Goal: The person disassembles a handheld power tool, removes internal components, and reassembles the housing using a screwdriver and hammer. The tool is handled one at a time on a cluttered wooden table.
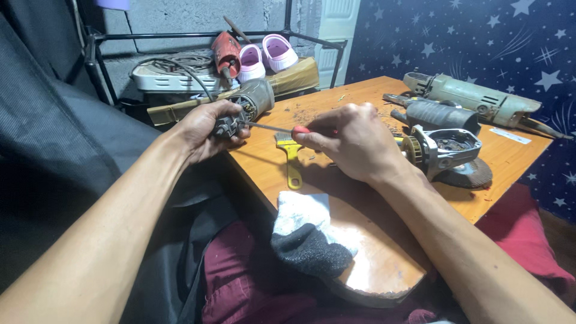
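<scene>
Wooden tabletop point(360, 264), orange-brown, rounded near end chipped, dust and grit scattered toward the far edge.

Far right corner: a long grey-green angle grinder point(480, 99) lying on its side. Just nearer, a dark motor housing point(441, 114). Right edge, mid-table: a metal grinder gear head point(447, 150) with its worn disc point(471, 174) flat on the wood.

Near end: a white and dark grey rag point(306, 234) draped over the left edge. Above it, a yellow-handled brush point(292, 162) lying flat.

Left hand point(207, 129) clenched around a grinder motor body point(252, 102), held off the left edge of the table, over the lap; its cord runs back toward the rack behind. Right hand point(354, 141) grips a red-handled screwdriver point(276, 128), the shaft level and the tip at the end of the motor body by the left fingers.

Risks, as judged: the tip sits close to the left fingers, so a slip off the fastener could stab them. The part is unsupported over the edge; any screw or small piece that comes free would likely drop into the lap or to the floor.
</scene>
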